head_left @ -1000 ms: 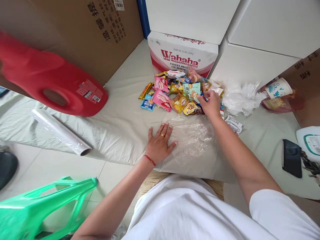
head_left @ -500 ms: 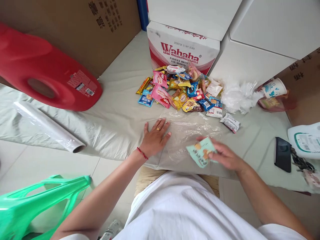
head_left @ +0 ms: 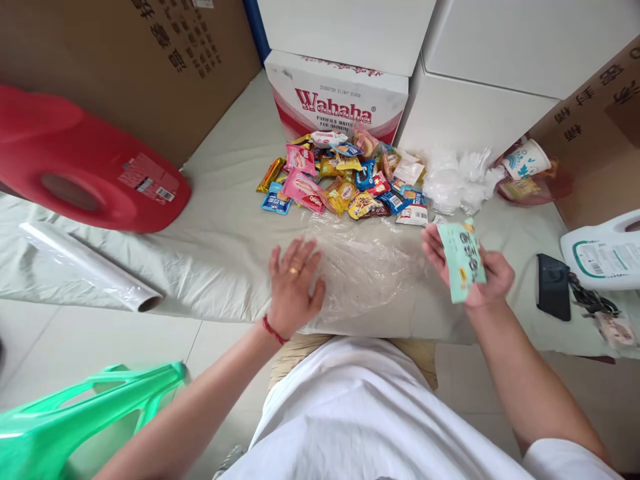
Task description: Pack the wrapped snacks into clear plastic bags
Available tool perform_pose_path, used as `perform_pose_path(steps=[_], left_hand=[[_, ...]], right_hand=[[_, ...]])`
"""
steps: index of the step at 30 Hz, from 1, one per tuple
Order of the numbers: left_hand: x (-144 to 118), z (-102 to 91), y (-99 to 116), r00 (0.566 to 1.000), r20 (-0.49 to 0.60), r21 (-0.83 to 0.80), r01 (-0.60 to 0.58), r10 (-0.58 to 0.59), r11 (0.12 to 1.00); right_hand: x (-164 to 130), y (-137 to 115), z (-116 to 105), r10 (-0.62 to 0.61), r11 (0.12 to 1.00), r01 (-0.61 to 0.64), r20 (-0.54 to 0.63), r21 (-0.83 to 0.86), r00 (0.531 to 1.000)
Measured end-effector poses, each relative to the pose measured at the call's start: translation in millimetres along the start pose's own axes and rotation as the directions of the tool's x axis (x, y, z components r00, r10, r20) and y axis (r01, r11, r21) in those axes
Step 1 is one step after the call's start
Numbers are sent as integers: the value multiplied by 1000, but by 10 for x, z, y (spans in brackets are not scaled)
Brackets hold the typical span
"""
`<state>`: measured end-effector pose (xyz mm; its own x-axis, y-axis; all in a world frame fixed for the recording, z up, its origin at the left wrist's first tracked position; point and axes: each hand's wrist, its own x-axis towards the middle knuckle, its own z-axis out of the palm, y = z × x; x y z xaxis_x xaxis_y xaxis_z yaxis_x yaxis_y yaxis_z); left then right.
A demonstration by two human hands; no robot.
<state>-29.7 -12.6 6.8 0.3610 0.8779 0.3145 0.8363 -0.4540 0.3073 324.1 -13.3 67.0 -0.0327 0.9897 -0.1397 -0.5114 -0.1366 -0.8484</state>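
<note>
Grey cloth bench (head_left: 225, 220): my right hand (head_left: 480, 277) grips an upright mint packet (head_left: 463, 262), right of the clear bag (head_left: 370, 267) under my flat, open left hand (head_left: 293, 283).

Pale tiled floor (head_left: 75, 340) w/ grey sheet (head_left: 220, 220) spread over it — brown cardboard boxes (head_left: 165, 60) & white cabinets (head_left: 500, 60) behind; soft daylight.

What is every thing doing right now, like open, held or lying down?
Mint snack packet: sealed, held up in right hand.
Left hand: flat on clear plastic sheet.
Snack pile: loose, heaped.
Red jug: lying down.
Film roll: rolled, lying.
Paper cup: tipped over.
</note>
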Motion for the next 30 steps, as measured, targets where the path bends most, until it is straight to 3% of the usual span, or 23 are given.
perform_pose_path(steps=[3,7,11,13,15,17,20,22,23,25,27,28,30], left_hand=[[-239,136,199,965,101,-76,-237,244,969],[-523,226,113,887,299,-129,-329,352,936],[-727,-25,-199,812,393,-219,-374,432,901],[-763,-211,-270,799,401,-259,-370,448,892],[-738,-371,-244,833,347,-293,-341,432,893],[-641,-460,-153,907,216,-329,-281,361,902],[-354,-407,-28,986,50,-317,-134,158,939],[-104,-257,-20,998,56,-208,-30,42,978],[18,-163,-41,996,93,-137,13,0,991],[217,23,-113,978,195,-11,77,-73,997],[323,168,-191,956,268,66,102,-116,993],[339,218,-223,951,284,88,103,-124,991],[317,274,-264,950,290,110,90,-119,990]], right_hand=[[522,130,179,87,993,-85,-27,87,996],[934,514,229,313,944,-300,-86,135,946],[1081,614,69,271,951,-236,-173,198,947],[1109,553,-10,261,954,-218,-213,205,942],[1092,465,-53,260,960,-225,-228,168,938],[1014,363,-43,211,977,-199,-221,73,952],[797,205,106,-1,973,-31,-139,-228,990],[632,150,289,-191,838,173,18,-518,981],[557,159,392,-265,707,293,143,-644,954],[437,276,584,-304,380,532,441,-757,845],[357,507,706,-187,112,698,675,-707,714],[327,643,731,-95,23,747,743,-664,663],[278,884,719,84,-83,787,783,-611,617]])
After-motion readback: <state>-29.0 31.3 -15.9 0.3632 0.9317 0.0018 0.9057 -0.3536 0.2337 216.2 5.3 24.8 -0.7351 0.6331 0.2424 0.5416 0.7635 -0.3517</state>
